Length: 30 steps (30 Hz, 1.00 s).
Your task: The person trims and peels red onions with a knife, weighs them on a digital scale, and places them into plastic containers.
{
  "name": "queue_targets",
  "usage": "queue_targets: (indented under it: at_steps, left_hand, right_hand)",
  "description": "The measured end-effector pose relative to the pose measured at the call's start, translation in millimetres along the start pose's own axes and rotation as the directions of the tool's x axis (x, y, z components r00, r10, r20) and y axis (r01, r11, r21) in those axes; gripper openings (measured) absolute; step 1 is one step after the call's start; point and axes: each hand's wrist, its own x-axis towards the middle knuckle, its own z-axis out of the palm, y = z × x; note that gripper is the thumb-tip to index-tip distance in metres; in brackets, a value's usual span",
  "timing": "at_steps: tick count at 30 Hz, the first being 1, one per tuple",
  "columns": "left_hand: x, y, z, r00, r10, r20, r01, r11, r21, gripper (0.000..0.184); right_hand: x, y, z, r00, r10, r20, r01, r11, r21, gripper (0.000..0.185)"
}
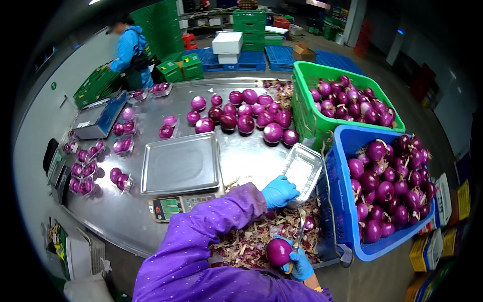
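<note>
My left hand (280, 192), in a blue glove, is closed on the near end of a clear plastic tray (304, 165) beside the blue crate. Its thumb side is partly hidden. Lower down, my right hand (302, 265), also gloved in blue, holds a peeled red onion (278, 252) together with a knife (300, 230), whose blade points up and away from me. Dry onion skins (246, 241) lie heaped beneath both hands. A digital scale (182, 166) with a bare metal pan stands left of my left hand.
Unpeeled onions fill a blue crate (342, 201) and a green crate (308, 80) on the right. Several peeled onions (245, 124) sit on the metal table (136, 221). Packed onion trays (123, 146) stand at left. A person in a blue jacket (130, 48) is at far left.
</note>
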Motion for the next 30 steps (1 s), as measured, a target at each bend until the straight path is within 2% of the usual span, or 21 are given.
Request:
queue_targets:
  at_steps: [2,4,6,7,8,9,10,11,13,16,17,20,21,23,24,25,26,28,29,30]
  left_hand:
    - [-4,2,-6,0.966,0.057,-0.253,-0.048,0.998,0.043,0.026]
    - [-10,4,-37,0.947,0.013,-0.322,-0.001,0.999,0.036,0.024]
    - [-31,0,-66,0.834,-0.057,-0.548,0.019,0.997,-0.075,0.023]
    - [-49,-6,-83,0.813,-0.082,-0.576,0.025,0.994,-0.106,0.022]
    - [-69,-9,-100,0.765,-0.110,-0.635,0.073,0.994,-0.084,0.021]
    - [-92,-18,-102,0.662,-0.109,-0.742,0.084,0.994,-0.071,0.019]
    - [-115,-11,-125,0.605,-0.093,-0.791,0.192,0.981,0.032,0.016]
    - [-142,-16,-128,0.612,-0.156,-0.775,0.290,0.956,0.037,0.014]
    - [-187,-20,-137,0.618,-0.166,-0.769,0.475,0.858,0.196,0.015]
    - [-240,-34,-125,0.691,-0.308,-0.654,0.604,0.742,0.290,0.021]
    - [-264,-49,-103,0.726,-0.449,-0.521,0.647,0.703,0.297,0.036]
    - [-270,-32,-98,0.629,-0.553,-0.546,0.711,0.693,0.117,0.057]
    - [-267,-22,-99,0.619,-0.568,-0.542,0.708,0.703,0.071,0.074]
    - [-251,9,-105,0.595,-0.569,-0.568,0.633,0.767,-0.105,0.074]
    - [-245,27,-108,0.625,-0.626,-0.467,0.568,0.775,-0.279,0.081]
    - [-234,35,-102,0.649,-0.655,-0.386,0.282,0.679,-0.678,0.088]
    - [-226,56,-98,0.663,-0.682,-0.309,0.231,0.579,-0.782,0.094]
    - [-213,78,-91,0.718,-0.646,-0.258,0.097,0.460,-0.882,0.099]
    - [-208,80,-86,0.696,-0.647,-0.312,0.159,0.562,-0.812,0.097]
    - [-206,80,-83,0.678,-0.638,-0.365,0.221,0.651,-0.727,0.095]
  right_hand:
    - [-3,-3,9,1.000,0.005,0.026,-0.004,1.000,-0.012,0.081]
    - [-3,2,7,1.000,0.000,0.007,0.000,1.000,0.000,0.086]
    - [-4,2,11,1.000,-0.028,-0.002,0.028,1.000,-0.011,0.088]
    - [-4,1,14,0.999,-0.038,-0.003,0.038,0.999,-0.021,0.090]
    - [-4,-1,17,0.999,-0.048,-0.005,0.048,0.998,-0.032,0.091]
    - [-3,-1,14,0.999,-0.050,-0.002,0.049,0.998,-0.046,0.091]
    - [-1,0,16,0.999,-0.038,0.004,0.038,0.998,-0.050,0.091]
    - [2,0,19,1.000,-0.026,0.010,0.027,0.998,-0.054,0.090]
    - [8,0,25,1.000,0.009,0.029,-0.007,0.998,-0.055,0.089]
    - [24,8,27,0.993,0.067,0.102,-0.060,0.996,-0.066,0.086]
    - [31,8,34,0.991,0.079,0.112,-0.071,0.994,-0.080,0.086]
    - [50,9,52,0.988,0.092,0.126,-0.077,0.990,-0.121,0.084]
    - [58,9,55,0.987,0.089,0.130,-0.072,0.989,-0.130,0.084]
    - [73,5,71,0.990,0.076,0.118,-0.057,0.986,-0.159,0.082]
    - [80,2,81,0.991,0.069,0.116,-0.048,0.983,-0.176,0.082]
    - [86,-1,92,0.992,0.056,0.112,-0.034,0.981,-0.191,0.081]
    - [92,-5,104,0.993,0.064,0.102,-0.041,0.977,-0.209,0.080]
    - [104,-8,123,0.994,0.081,0.077,-0.055,0.953,-0.297,0.072]
    - [115,3,134,1.000,-0.004,0.010,0.007,0.951,-0.310,0.068]
    - [119,5,133,0.999,0.035,0.023,-0.026,0.946,-0.323,0.064]
